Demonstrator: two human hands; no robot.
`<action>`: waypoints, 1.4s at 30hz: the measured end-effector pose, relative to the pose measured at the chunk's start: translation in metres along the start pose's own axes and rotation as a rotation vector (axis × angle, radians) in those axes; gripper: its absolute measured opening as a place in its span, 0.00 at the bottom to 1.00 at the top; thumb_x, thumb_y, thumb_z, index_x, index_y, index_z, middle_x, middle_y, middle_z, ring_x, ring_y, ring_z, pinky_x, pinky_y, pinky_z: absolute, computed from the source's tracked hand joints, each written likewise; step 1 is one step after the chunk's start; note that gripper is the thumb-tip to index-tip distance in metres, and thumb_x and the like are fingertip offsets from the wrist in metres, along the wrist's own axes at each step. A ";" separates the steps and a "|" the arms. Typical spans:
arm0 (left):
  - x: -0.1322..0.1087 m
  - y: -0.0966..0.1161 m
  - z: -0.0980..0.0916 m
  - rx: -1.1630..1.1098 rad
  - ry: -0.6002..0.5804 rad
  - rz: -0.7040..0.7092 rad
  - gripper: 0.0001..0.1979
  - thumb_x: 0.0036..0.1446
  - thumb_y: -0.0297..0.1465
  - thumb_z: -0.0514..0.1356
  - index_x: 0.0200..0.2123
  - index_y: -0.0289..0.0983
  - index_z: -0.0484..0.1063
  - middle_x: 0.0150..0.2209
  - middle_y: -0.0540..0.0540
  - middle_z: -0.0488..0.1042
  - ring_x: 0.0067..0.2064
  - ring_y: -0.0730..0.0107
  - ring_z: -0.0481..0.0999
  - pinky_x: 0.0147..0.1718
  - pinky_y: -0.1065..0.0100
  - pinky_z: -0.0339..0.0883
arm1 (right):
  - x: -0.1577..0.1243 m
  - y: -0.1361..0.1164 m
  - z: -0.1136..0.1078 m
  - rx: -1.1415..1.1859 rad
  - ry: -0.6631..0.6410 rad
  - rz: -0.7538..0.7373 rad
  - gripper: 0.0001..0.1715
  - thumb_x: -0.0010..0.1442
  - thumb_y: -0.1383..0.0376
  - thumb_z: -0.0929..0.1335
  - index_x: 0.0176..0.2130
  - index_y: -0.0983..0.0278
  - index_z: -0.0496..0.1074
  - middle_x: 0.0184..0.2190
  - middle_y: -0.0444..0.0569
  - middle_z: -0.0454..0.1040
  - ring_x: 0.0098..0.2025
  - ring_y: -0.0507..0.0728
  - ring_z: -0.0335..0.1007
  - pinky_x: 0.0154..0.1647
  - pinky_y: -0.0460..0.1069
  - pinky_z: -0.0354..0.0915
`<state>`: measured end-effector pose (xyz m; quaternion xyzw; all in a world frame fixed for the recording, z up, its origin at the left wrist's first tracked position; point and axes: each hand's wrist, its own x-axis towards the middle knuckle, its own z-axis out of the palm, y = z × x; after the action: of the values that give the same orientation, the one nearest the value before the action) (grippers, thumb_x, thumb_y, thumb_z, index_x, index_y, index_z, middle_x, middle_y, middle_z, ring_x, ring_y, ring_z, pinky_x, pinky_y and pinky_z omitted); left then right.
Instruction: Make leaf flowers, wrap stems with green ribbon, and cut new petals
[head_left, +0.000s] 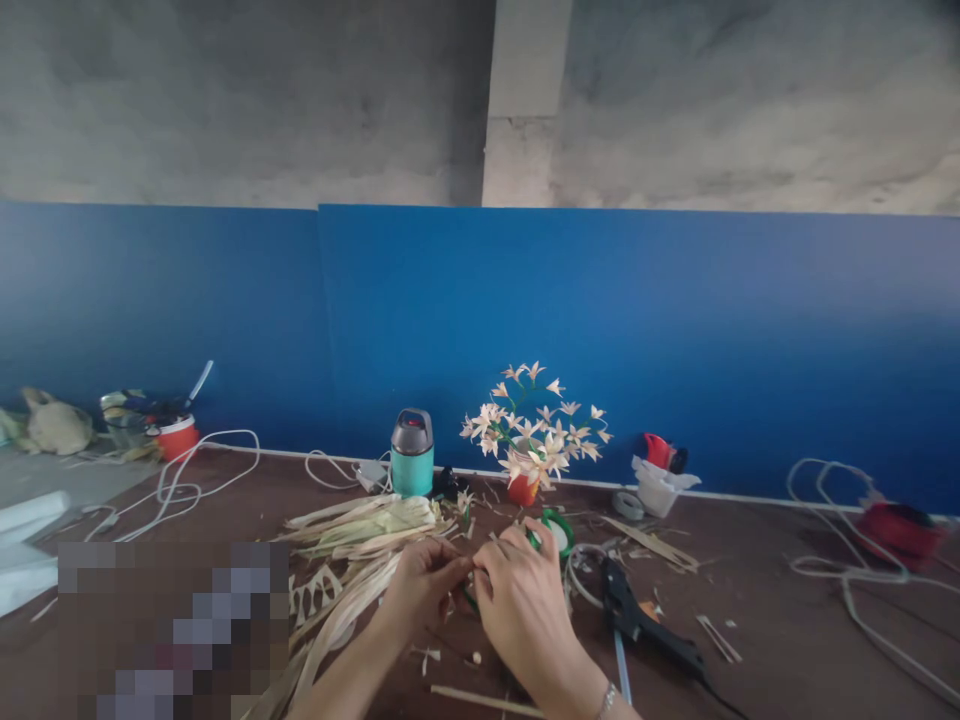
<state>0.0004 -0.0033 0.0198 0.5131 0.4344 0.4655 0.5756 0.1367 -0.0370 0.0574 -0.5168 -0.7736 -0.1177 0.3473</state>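
Note:
Close together over the table, my left hand (426,585) and my right hand (517,590) meet with thumbs and fingertips pinched. Between them a bit of thin green strip (470,597) shows, but what the fingers grip is mostly hidden. Just behind the fingers of my right hand is a roll of green tape (562,538); whether the fingers touch it I cannot tell. Beyond my left hand lies a bundle of pale dried husks (360,530), with a small pale flower (465,503) at its right end.
A red pot (523,490) of pale flowers (546,450) stands behind my hands, beside a teal-and-grey canister (412,465). To the right lie a black glue gun (637,615), a white container (660,490) and loose cables (847,570). A blue partition (600,300) closes the back.

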 end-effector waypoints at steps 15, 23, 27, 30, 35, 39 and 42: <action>-0.004 0.010 -0.006 -0.037 -0.030 -0.012 0.19 0.42 0.44 0.65 0.29 0.33 0.74 0.14 0.53 0.70 0.14 0.76 0.66 0.13 0.76 0.52 | 0.002 0.006 0.001 -0.055 0.006 -0.114 0.12 0.54 0.75 0.65 0.23 0.62 0.68 0.20 0.43 0.70 0.31 0.54 0.64 0.55 0.55 0.44; -0.005 0.018 0.001 -0.058 0.014 0.186 0.14 0.40 0.39 0.68 0.26 0.33 0.75 0.24 0.47 0.76 0.26 0.69 0.73 0.28 0.69 0.66 | 0.003 0.009 0.000 -0.028 -0.012 -0.105 0.13 0.55 0.75 0.64 0.23 0.62 0.69 0.20 0.42 0.69 0.30 0.53 0.64 0.56 0.55 0.44; -0.010 0.027 -0.004 -0.021 -0.006 0.208 0.11 0.39 0.35 0.69 0.25 0.34 0.76 0.23 0.47 0.75 0.27 0.68 0.72 0.26 0.71 0.64 | 0.006 0.006 -0.006 0.031 -0.024 -0.102 0.12 0.54 0.74 0.66 0.23 0.62 0.70 0.20 0.42 0.70 0.30 0.52 0.65 0.55 0.54 0.45; -0.014 0.031 -0.008 0.025 -0.038 0.247 0.09 0.42 0.34 0.68 0.24 0.35 0.75 0.21 0.49 0.74 0.25 0.69 0.71 0.26 0.71 0.63 | 0.009 0.003 -0.016 0.133 -0.069 -0.055 0.12 0.54 0.73 0.66 0.23 0.61 0.72 0.20 0.41 0.71 0.29 0.51 0.66 0.52 0.52 0.48; -0.015 0.029 -0.011 0.068 -0.097 0.305 0.10 0.43 0.35 0.68 0.24 0.34 0.76 0.22 0.48 0.73 0.24 0.71 0.69 0.25 0.71 0.62 | 0.014 0.002 -0.033 0.308 -0.234 0.052 0.11 0.53 0.73 0.66 0.24 0.60 0.74 0.22 0.41 0.72 0.29 0.51 0.67 0.50 0.51 0.53; -0.013 0.028 -0.012 0.050 -0.129 0.294 0.13 0.41 0.39 0.69 0.23 0.34 0.76 0.23 0.47 0.74 0.26 0.69 0.71 0.27 0.70 0.64 | 0.015 0.005 -0.038 0.413 -0.322 0.099 0.10 0.52 0.71 0.67 0.23 0.61 0.75 0.22 0.43 0.74 0.32 0.54 0.68 0.43 0.49 0.57; -0.016 0.033 -0.010 0.049 -0.153 0.280 0.12 0.39 0.37 0.70 0.23 0.34 0.77 0.23 0.47 0.75 0.27 0.68 0.72 0.27 0.70 0.64 | 0.016 0.010 -0.037 0.567 -0.475 0.188 0.10 0.52 0.69 0.67 0.23 0.62 0.75 0.22 0.43 0.74 0.28 0.53 0.67 0.33 0.45 0.58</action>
<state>-0.0157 -0.0157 0.0517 0.6163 0.3248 0.4902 0.5238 0.1575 -0.0409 0.0928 -0.4818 -0.7836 0.2564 0.2969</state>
